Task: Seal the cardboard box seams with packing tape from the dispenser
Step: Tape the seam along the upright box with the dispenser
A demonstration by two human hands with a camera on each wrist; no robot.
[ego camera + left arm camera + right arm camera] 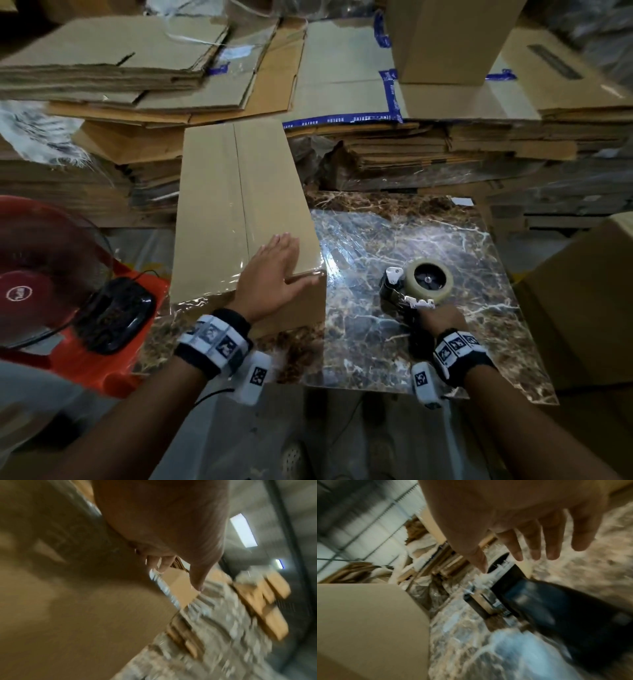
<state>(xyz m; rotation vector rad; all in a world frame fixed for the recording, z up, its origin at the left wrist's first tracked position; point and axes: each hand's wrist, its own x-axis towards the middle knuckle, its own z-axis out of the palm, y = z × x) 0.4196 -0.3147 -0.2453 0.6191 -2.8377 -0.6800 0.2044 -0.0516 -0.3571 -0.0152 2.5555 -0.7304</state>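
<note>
Step in hand, by my read: between tape runs. Cardboard box (pixel 239 219) lies long-ways on the marble-pattern table (pixel 428 342), far end reaching toward the stacks of flattened cartons (pixel 144 78). Centre seam (pixel 241 192) looks glossy w/ clear tape along it, and tape sheen wraps the near edge. End or side seams: can't tell if done.

Left hand (pixel 274 274) rests flat on the box's near right corner, fingers straight and together, thumb along the edge; holds nothing, just steadies.

Tape dispenser (pixel 416 286) sits on the table, well apart from the box, to its right, roll facing up. Right hand (pixel 442 317) is just at its handle end. Head view suggests contact w/ the handle, but fingers are hidden there.

Right wrist view settles what head view can't: right hand (pixel 522 520) has 4 fingers (pixel 583 534) spread and straight, thumb out, hovering over the dark handle (pixel 547 608). Wide, nothing gripped. Heavy motion blur, so whether it is reaching for or leaving the dispenser can't be told.

Left wrist view: mostly blur. Shows left hand (pixel 163 520) palm-down on brown cardboard (pixel 77 615), plus ceiling lights (pixel 243 530) that head view lacks. Adds no seam detail.

Next move, if more seams remain: close fingers round the handle, bring the toothed edge to the box edge, left hand keeps the box from sliding. Risk: the box is light and long, may pivot under pull.

Also nearby: red fan (pixel 51 274) at left.
</note>
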